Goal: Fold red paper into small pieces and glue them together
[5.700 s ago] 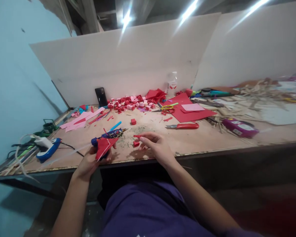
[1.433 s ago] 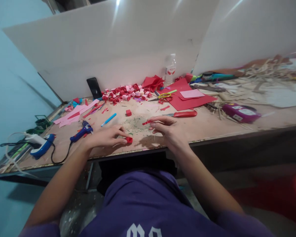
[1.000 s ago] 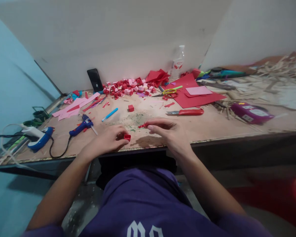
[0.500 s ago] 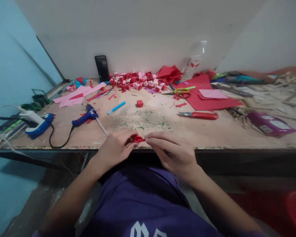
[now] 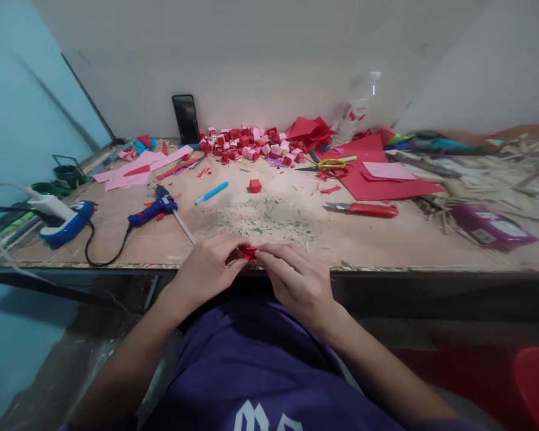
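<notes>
A small piece of folded red paper (image 5: 250, 253) is pinched between my two hands at the front edge of the table. My left hand (image 5: 213, 266) grips its left side with thumb and fingers. From the right, the fingertips of my right hand (image 5: 296, 278) close on its other side; the fingers hide part of the paper. Beyond the hands lies a finished-looking red paper cube (image 5: 255, 186). A blue glue gun (image 5: 153, 209) rests left of them, and a blue pen (image 5: 211, 193) lies between the gun and the cube.
A heap of red and pink paper cubes (image 5: 247, 145) lies by the wall, near a propped phone (image 5: 185, 120). Yellow-handled scissors (image 5: 331, 164), a red-handled knife (image 5: 372, 209) and red sheets (image 5: 363, 188) lie right. A power strip (image 5: 67, 224) with cords is left; a purple pack (image 5: 494, 227) sits far right.
My right hand has moved left, closer to my left hand. The red paper between them now looks more compact, and the view has shifted slightly.
</notes>
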Action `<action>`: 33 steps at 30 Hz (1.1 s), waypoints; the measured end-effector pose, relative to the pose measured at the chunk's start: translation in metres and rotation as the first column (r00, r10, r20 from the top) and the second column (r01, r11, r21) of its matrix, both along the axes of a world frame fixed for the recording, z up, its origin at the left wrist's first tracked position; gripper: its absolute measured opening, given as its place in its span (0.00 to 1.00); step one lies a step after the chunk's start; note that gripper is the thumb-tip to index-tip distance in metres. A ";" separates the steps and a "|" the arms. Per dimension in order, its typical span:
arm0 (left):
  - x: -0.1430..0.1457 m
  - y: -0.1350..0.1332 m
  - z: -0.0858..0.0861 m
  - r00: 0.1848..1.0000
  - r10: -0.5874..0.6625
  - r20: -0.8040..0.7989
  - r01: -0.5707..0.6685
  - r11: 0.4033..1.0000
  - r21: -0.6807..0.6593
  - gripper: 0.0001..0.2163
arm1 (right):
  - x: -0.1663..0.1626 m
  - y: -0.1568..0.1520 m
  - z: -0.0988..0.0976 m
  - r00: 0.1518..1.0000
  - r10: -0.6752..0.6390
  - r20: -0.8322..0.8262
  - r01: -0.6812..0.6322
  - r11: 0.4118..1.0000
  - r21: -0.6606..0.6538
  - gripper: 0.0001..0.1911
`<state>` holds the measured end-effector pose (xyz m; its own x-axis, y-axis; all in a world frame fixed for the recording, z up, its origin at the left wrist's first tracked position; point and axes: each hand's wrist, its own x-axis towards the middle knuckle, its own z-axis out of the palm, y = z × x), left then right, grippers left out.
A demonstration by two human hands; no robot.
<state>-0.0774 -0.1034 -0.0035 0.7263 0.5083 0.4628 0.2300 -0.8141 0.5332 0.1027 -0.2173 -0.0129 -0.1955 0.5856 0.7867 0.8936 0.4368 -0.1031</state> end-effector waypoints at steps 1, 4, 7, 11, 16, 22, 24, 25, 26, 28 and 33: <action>0.000 0.000 0.000 1.000 0.002 0.000 -0.002 1.000 0.002 0.08 | -0.001 0.000 0.001 1.000 -0.002 0.020 0.002 1.000 -0.001 0.15; 0.000 -0.001 0.000 1.000 0.008 0.007 -0.008 1.000 0.009 0.08 | -0.002 0.000 0.002 0.998 -0.020 0.064 0.021 1.000 -0.018 0.14; 0.000 -0.002 0.000 1.000 0.008 0.018 -0.008 1.000 0.013 0.07 | -0.005 -0.002 0.005 0.994 -0.048 0.103 0.052 0.998 -0.034 0.14; 0.000 -0.002 0.000 1.000 0.016 0.007 -0.017 1.000 0.019 0.07 | -0.009 -0.005 0.011 0.985 -0.067 0.158 0.074 0.996 -0.041 0.14; 0.000 -0.002 0.000 1.000 0.016 0.005 -0.016 0.999 0.035 0.06 | -0.013 -0.007 0.018 0.974 -0.090 0.207 0.105 0.992 -0.062 0.10; -0.001 -0.002 0.001 1.000 0.021 0.006 -0.021 0.999 0.034 0.07 | -0.017 -0.004 0.020 0.971 -0.103 0.216 0.131 0.984 -0.122 0.10; -0.001 -0.002 0.001 1.000 0.029 0.003 -0.029 0.999 0.035 0.07 | -0.017 -0.002 0.020 0.968 -0.115 0.223 0.151 0.977 -0.153 0.10; -0.001 -0.001 0.001 0.999 0.034 0.002 -0.034 0.999 0.042 0.07 | -0.017 -0.001 0.020 0.967 -0.118 0.223 0.158 0.973 -0.167 0.10; -0.001 -0.001 0.001 0.999 0.035 -0.001 -0.035 0.998 0.050 0.07 | -0.017 0.000 0.020 0.968 -0.119 0.221 0.161 0.970 -0.181 0.11; -0.001 -0.001 0.001 0.999 0.035 0.000 -0.035 0.997 0.067 0.07 | -0.017 0.002 0.020 0.974 -0.106 0.200 0.147 0.968 -0.205 0.11; -0.001 -0.001 0.002 0.999 0.034 0.020 -0.036 0.997 0.069 0.09 | -0.014 0.003 0.017 0.999 -0.030 0.037 0.038 0.965 -0.259 0.10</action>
<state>-0.0787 -0.1047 -0.0011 0.6992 0.4997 0.5113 0.2495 -0.8408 0.4805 0.0890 -0.2146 0.0042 -0.1947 0.7753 0.6008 0.9121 0.3684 -0.1798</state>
